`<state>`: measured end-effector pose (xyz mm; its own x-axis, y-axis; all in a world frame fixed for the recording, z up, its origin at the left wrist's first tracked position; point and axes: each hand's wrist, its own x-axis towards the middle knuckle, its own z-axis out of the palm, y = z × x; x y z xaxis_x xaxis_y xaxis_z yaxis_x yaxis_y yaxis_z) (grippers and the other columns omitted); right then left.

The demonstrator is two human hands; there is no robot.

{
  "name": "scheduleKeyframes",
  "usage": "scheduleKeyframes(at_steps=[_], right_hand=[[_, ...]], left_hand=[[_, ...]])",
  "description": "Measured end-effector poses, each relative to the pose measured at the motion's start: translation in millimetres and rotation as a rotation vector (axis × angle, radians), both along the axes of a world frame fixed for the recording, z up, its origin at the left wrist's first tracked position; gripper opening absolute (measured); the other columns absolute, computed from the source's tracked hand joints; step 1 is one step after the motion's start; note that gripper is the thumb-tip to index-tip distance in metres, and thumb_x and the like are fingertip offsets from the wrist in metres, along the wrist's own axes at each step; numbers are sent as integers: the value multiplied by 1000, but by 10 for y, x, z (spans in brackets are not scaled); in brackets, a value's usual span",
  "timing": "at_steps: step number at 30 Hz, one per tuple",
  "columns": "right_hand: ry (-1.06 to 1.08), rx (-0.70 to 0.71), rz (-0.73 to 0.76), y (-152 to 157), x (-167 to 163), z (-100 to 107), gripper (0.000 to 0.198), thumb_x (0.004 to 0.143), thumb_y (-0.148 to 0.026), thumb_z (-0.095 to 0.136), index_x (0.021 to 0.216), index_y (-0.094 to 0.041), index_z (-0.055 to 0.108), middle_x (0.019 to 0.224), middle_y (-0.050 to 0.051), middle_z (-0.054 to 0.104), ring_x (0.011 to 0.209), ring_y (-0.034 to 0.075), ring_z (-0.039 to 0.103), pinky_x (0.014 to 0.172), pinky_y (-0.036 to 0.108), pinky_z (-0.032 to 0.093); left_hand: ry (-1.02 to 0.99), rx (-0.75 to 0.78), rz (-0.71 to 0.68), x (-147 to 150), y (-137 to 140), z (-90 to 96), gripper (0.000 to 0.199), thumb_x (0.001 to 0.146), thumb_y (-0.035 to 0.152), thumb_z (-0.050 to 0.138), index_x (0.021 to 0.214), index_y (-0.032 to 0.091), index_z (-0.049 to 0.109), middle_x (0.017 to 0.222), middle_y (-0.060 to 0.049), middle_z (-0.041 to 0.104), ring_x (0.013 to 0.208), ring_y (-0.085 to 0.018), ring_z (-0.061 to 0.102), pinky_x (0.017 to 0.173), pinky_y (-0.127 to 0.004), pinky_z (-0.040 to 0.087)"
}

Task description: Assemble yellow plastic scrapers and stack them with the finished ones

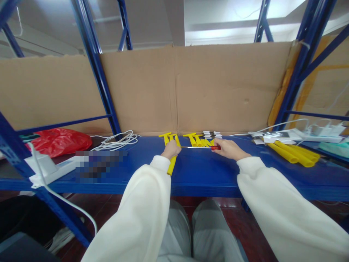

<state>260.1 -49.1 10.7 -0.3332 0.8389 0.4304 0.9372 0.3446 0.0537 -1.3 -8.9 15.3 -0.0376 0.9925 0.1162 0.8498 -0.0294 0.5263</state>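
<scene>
My left hand (171, 149) is closed around a yellow plastic tube (171, 166), whose lower end sticks out below the fist towards me. In my right hand (225, 148) is the red handle of a screwdriver (216, 147), gripped with the fingers. Its thin metal shaft runs level to the left and meets the tube at my left hand; the tip is hidden there. Just behind my hands lie yellow T-shaped pieces (191, 137) and several short yellow parts (205, 142). Beside these is a small stack of white-and-black pieces (212, 134).
Several yellow tubes (294, 153) lie at the right on the blue shelf (203, 174). A cardboard panel (231, 87) closes the back. At the left are a coiled white cable (122, 140), a red plastic bag (64, 141) and a white power strip (58, 173). Blue posts (102, 80) flank the space.
</scene>
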Motion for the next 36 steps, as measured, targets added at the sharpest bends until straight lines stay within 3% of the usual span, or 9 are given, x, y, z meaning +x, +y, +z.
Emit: scheduleKeyframes(at_steps=[6, 9, 12, 16, 20, 25, 31, 34, 36], right_hand=[[18, -90, -28, -8, -15, 2, 22, 91, -41, 54, 91, -23, 67, 89, 7, 75, 81, 23, 69, 66, 27, 43], [41, -125, -37, 3, -28, -3, 21, 84, -42, 65, 92, -23, 66, 88, 6, 75, 77, 21, 68, 65, 26, 44], [23, -103, -47, 3, -29, -3, 20, 81, -38, 70, 93, -23, 65, 85, 5, 74, 73, 20, 67, 63, 26, 43], [-8, -28, -59, -15, -10, 3, 18, 88, -41, 61, 90, -24, 68, 86, 6, 75, 79, 23, 69, 65, 28, 44], [-14, -59, -31, -17, 0, 1, 26, 93, -43, 52, 93, -25, 71, 94, 7, 76, 86, 23, 70, 68, 28, 46], [9, -87, -52, -5, -20, -2, 24, 83, -42, 67, 98, -24, 67, 89, 6, 76, 78, 22, 69, 65, 27, 46], [-17, -97, -48, -39, -50, 27, 23, 92, -39, 55, 91, -23, 71, 93, 8, 76, 85, 24, 70, 70, 29, 47], [-1, -156, -55, -52, -68, 35, 32, 97, -37, 45, 88, -23, 72, 92, 7, 76, 84, 23, 70, 70, 28, 46], [16, -176, -56, -47, -71, 29, 28, 94, -41, 50, 90, -22, 70, 89, 7, 76, 81, 22, 70, 67, 27, 45]], left_hand=[[20, -18, 8, -6, 0, 6, 15, 78, 11, 61, 91, 8, 68, 77, -13, 71, 81, -26, 71, 73, -31, 54], [19, -24, 11, -8, -5, 7, 15, 81, 14, 61, 94, 10, 68, 80, -13, 72, 81, -24, 71, 72, -30, 54], [14, -26, 19, -3, -10, 9, 14, 83, 16, 61, 94, 10, 67, 80, -13, 72, 80, -24, 71, 71, -30, 55], [28, -35, 21, 6, -19, 20, 16, 83, 15, 61, 94, 7, 68, 77, -13, 71, 79, -23, 71, 71, -28, 54], [32, -42, 26, 10, -40, 36, 18, 82, 14, 61, 97, 6, 69, 78, -13, 72, 81, -23, 71, 72, -27, 55], [11, -31, 14, 13, -65, 45, 15, 82, 11, 61, 93, 4, 68, 84, -18, 73, 80, -24, 72, 71, -30, 55], [-1, -30, 11, 6, -40, 24, 14, 80, 10, 61, 92, 5, 68, 77, -13, 72, 77, -23, 71, 71, -31, 56], [16, -33, 11, 2, -38, 21, 13, 81, 11, 62, 92, 7, 68, 73, -10, 69, 74, -20, 70, 69, -25, 54], [20, -36, 16, 2, -45, 25, 11, 81, 12, 63, 89, 8, 68, 68, -7, 67, 70, -17, 68, 66, -21, 53]])
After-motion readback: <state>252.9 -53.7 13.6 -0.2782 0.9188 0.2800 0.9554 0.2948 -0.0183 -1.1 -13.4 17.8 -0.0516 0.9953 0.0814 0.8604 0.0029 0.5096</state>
